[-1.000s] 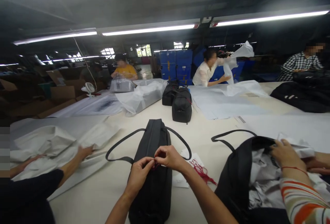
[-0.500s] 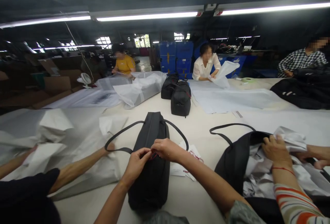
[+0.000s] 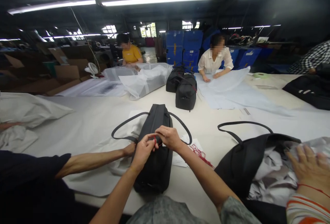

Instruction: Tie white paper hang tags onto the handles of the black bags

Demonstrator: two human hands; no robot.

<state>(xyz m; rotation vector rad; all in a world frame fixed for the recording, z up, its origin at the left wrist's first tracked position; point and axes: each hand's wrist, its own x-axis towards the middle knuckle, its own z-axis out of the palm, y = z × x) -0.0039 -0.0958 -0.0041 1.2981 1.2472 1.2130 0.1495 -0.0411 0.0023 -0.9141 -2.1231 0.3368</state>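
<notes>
A black bag lies lengthwise in front of me, its two thin handles looped out to either side. Over its top, both hands are pinched close together on a thin red cord. My left hand has the cord at its fingertips. Just to the right, my right hand grips the cord between thumb and fingers; the part inside its fingers is hidden. White tags with a bundle of red cords rest on the table right of the bag.
At left, a co-worker's hand reaches beside the bag over white sheeting. At right, another person's hand presses paper stuffing in an open black bag. Two packed black bags stand farther back, near a person handling plastic sheeting.
My hands stay at the bag's top, and the red cord now shows at my left fingers. The left co-worker's hand has come closer to the bag. The person in white has lowered the sheeting.
</notes>
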